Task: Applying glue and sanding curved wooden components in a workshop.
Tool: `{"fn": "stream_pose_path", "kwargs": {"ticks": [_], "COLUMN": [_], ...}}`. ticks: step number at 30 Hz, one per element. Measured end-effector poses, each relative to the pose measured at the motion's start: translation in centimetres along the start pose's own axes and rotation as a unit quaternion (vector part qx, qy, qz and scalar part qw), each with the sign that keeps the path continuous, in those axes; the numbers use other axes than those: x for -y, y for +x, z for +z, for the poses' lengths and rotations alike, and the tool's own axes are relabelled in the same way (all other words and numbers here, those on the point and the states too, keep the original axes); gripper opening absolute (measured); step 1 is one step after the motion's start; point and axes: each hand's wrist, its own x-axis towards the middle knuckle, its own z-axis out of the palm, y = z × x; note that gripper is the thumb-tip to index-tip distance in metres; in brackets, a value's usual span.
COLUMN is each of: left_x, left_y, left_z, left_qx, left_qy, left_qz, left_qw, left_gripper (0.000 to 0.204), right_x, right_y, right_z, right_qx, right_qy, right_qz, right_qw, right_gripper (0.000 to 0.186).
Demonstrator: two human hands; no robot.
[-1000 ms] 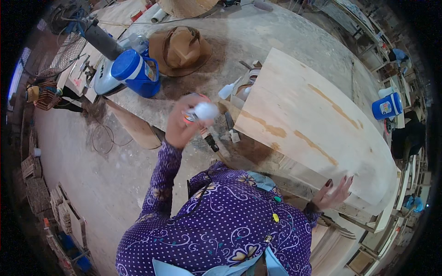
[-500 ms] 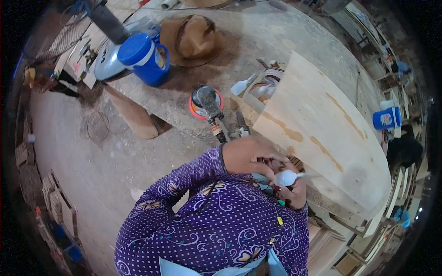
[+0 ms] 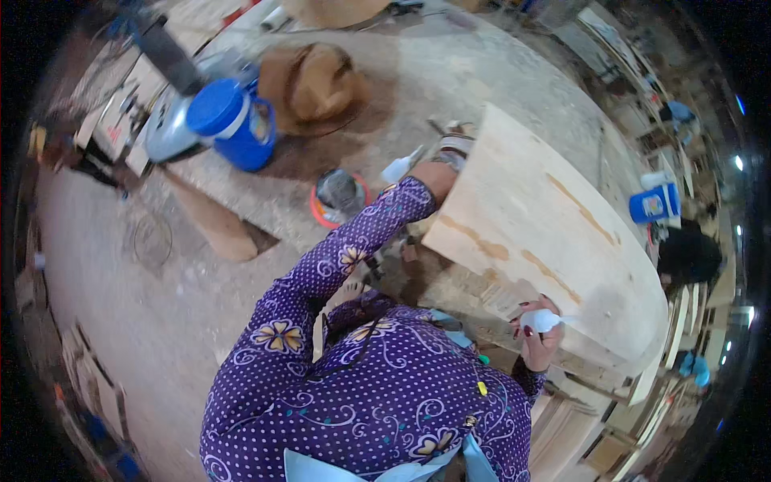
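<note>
In my right hand [image 3: 540, 345] is a small white squeeze bottle [image 3: 540, 320] with a thin nozzle, held over the near edge of a pale wooden board [image 3: 514, 193]. Brown streaks and patches mark the board's surface. My left arm stretches forward, and my left hand [image 3: 438, 178] is at the board's far left edge beside some small items. Its fingers are hidden behind the board, so any grip cannot be seen. A second white bottle [image 3: 397, 169] lies just left of that hand. Left of my forearm sits a round sander [image 3: 337, 193] with a red-orange rim.
A blue lidded jug [image 3: 234, 128] stands at the far left, by a brown round-brimmed object [image 3: 317, 88]. A loose wooden piece [image 3: 210, 221] lies to the left. Another blue jug [image 3: 654, 204] is at the right, near stacked boards. A person [image 3: 80, 157] is at the far left.
My left hand has left my right hand and reached forward to the board's far left edge. My right hand, still holding the bottle, has shifted slightly right. The whole view has shifted a little.
</note>
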Motion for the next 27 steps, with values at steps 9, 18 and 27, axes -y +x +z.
{"fn": "stream_pose_path", "kwargs": {"ticks": [9, 18, 27], "left_x": [0.1, -0.8, -2.5], "left_y": [1.1, 0.6, -4.5], "left_z": [-1.2, -3.3, -10.6], "left_qx": [0.016, 0.018, -0.204], "left_qy": [0.070, 0.129, -0.170], "left_qz": [0.077, 0.029, 0.038], "left_qw": [0.994, 0.991, 0.963], "left_gripper": [0.017, 0.017, 0.007], "right_x": [-0.6, -0.8, -0.7], "right_y": [-0.1, -0.3, 0.0], "right_z": [0.4, 0.0, -0.5], "right_qx": [0.020, 0.034, 0.065], "right_qy": [0.066, 0.098, 0.120], "right_qz": [0.001, 0.002, 0.007], "right_qw": [0.998, 0.995, 0.991], "right_gripper": [0.051, 0.047, 0.050]}}
